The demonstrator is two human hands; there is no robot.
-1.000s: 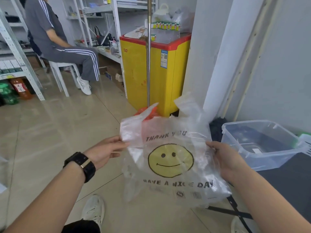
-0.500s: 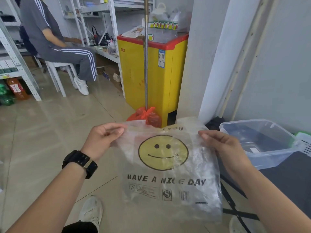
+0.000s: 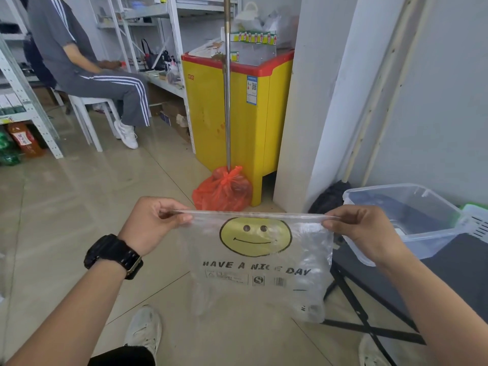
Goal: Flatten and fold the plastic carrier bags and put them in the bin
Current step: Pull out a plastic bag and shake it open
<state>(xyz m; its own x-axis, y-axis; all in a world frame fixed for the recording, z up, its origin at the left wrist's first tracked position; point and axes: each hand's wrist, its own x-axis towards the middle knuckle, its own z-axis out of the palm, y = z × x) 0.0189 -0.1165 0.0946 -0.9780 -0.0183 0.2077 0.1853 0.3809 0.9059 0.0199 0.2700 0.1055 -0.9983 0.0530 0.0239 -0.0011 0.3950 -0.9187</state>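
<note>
A clear plastic carrier bag [image 3: 260,262] with a yellow smiley face and the words "HAVE A NICE DAY" hangs in the air in front of me. Its top is folded over into a straight, taut edge. My left hand [image 3: 153,223] pinches the left end of that edge, and my right hand [image 3: 361,229] pinches the right end. The bag's lower half hangs loose and wrinkled above the floor. A clear plastic bin [image 3: 438,235] sits to the right on a dark folding table [image 3: 449,281], just beyond my right hand.
A yellow chest with a red rim [image 3: 237,107] stands ahead, with a metal pole [image 3: 227,101] and a tied red bag [image 3: 224,191] in front of it. A person [image 3: 87,72] sits on a white chair at the left, by metal shelving [image 3: 29,107]. A white pillar [image 3: 311,101] rises at right.
The bag's top part with the handles and "THANK YOU" has been folded down. Both hands moved apart and pulled the folded edge straight and taut.
</note>
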